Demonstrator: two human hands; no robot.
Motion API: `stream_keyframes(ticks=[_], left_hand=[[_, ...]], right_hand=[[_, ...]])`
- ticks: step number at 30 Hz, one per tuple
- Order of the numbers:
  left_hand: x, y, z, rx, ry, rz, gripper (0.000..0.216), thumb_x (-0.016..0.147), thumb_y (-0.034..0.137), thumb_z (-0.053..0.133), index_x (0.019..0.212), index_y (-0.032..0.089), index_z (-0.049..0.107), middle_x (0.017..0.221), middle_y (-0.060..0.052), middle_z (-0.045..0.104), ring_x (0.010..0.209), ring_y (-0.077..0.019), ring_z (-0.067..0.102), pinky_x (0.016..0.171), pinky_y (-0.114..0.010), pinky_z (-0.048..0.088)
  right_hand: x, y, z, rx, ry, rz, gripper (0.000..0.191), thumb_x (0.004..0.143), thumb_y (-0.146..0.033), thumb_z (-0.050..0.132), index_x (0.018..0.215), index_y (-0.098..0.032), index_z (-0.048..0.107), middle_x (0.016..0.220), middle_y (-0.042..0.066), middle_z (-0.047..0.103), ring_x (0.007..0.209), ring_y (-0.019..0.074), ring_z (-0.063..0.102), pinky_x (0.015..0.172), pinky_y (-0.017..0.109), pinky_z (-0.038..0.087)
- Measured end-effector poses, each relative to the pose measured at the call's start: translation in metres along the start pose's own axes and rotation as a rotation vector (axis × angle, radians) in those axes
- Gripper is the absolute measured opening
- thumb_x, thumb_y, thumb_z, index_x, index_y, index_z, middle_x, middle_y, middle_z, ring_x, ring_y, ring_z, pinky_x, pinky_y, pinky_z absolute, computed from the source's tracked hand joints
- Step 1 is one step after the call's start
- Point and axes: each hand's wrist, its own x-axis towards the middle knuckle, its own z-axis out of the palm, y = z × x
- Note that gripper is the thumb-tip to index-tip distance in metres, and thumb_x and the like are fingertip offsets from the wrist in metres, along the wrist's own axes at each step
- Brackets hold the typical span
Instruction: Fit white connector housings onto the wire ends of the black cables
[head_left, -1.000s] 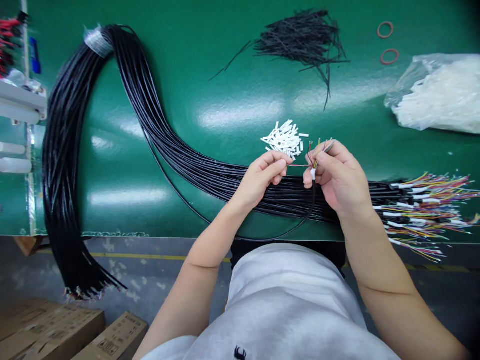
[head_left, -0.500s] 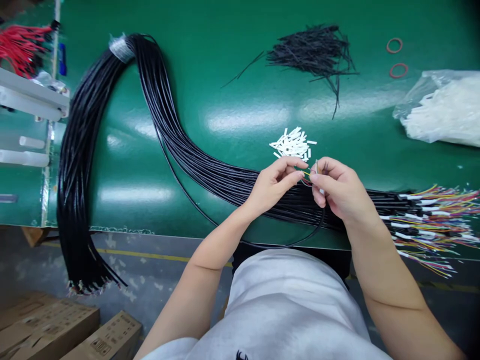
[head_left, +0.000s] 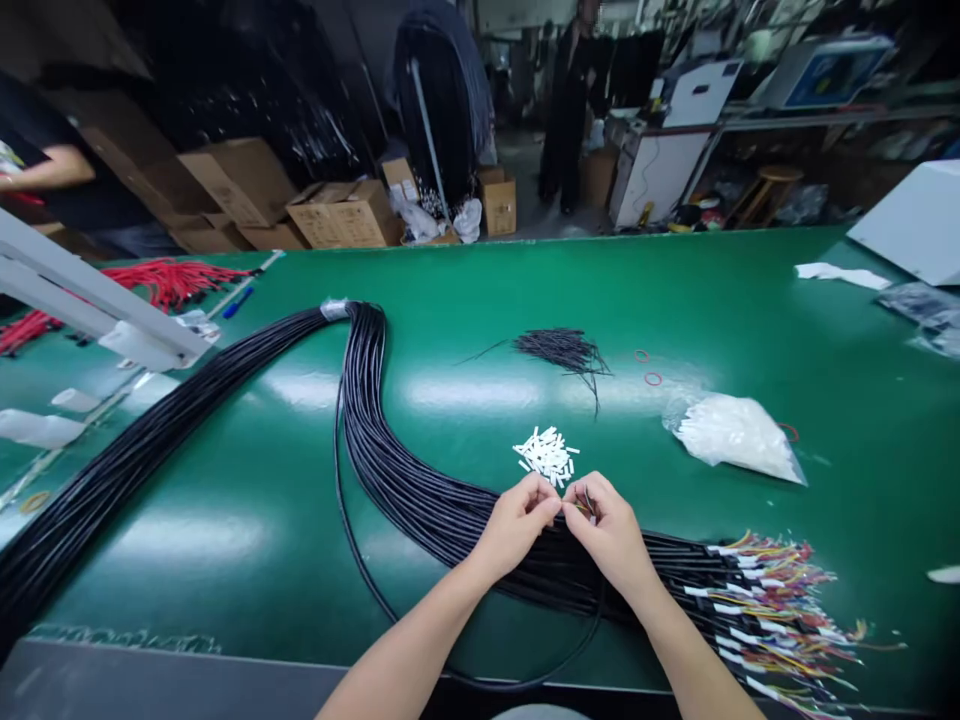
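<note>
My left hand [head_left: 523, 518] is closed, its thumb and fingertips pinched at the ends of thin coloured wires [head_left: 582, 507]. Touching or almost touching it, my right hand [head_left: 609, 528] grips the same wires, which come from a single black cable [head_left: 581, 650] that loops down towards the table's front edge. The fingers hide most of the wire ends. Both hands are above a thick bundle of black cables [head_left: 427, 490]. Its stripped ends [head_left: 780, 600] fan out at the right with coloured wires and white sleeves. A pile of short white tubes [head_left: 547, 455] lies just beyond my fingertips.
Thin black strips [head_left: 561, 348] lie farther back on the green table [head_left: 450, 290]. To the right is a clear bag of white pieces [head_left: 739, 435]. Red leads [head_left: 169, 280] and a grey metal frame [head_left: 97, 290] are at the left. Cardboard boxes [head_left: 349, 212] and people are beyond.
The view has tilted up, bringing the room beyond the table into sight. My hands have drawn closer together, and less wire shows between them.
</note>
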Motion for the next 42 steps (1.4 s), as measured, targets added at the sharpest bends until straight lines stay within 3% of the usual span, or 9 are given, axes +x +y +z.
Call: stream_keyframes(ticks=[8,14,22,42], left_hand=[[0.002,0.005,-0.007,-0.249,-0.111,-0.103,0.045,0.079,0.055,0.078,0.088,0.015,0.059,0.072,0.003,0.062,0.056,-0.0051,0.046,0.059,-0.022,0.034],[0.004,0.007,-0.011,-0.397,-0.123,-0.189,0.06,0.065,0.053,0.093,0.099,0.012,0.067,0.075,0.001,0.069,0.06,-0.0057,0.057,0.063,-0.021,0.043],[0.002,0.009,-0.009,-0.399,-0.086,-0.167,0.058,0.066,0.054,0.094,0.096,0.012,0.068,0.073,0.0,0.069,0.064,-0.008,0.061,0.067,-0.023,0.048],[0.004,0.008,-0.005,-0.373,-0.055,-0.155,0.057,0.066,0.056,0.092,0.093,0.013,0.067,0.073,0.002,0.067,0.064,-0.0072,0.058,0.067,-0.022,0.046]], right_hand=[[-0.004,0.0,0.002,0.025,0.078,-0.062,0.016,0.085,-0.025,0.057,0.069,-0.021,0.057,0.074,0.001,0.055,0.06,0.0112,0.051,0.054,0.023,0.042],[-0.006,-0.005,-0.003,0.075,0.027,-0.125,0.014,0.084,-0.02,0.058,0.071,-0.02,0.062,0.083,0.002,0.055,0.061,0.0092,0.051,0.052,0.021,0.043],[-0.009,-0.002,0.002,-0.042,0.043,-0.156,0.013,0.089,-0.02,0.062,0.077,-0.019,0.065,0.095,0.005,0.06,0.054,0.0061,0.048,0.051,0.023,0.044],[-0.007,0.004,0.007,-0.077,0.04,-0.099,0.012,0.09,-0.022,0.059,0.078,-0.02,0.061,0.092,0.003,0.059,0.058,0.0083,0.048,0.058,0.026,0.045]])
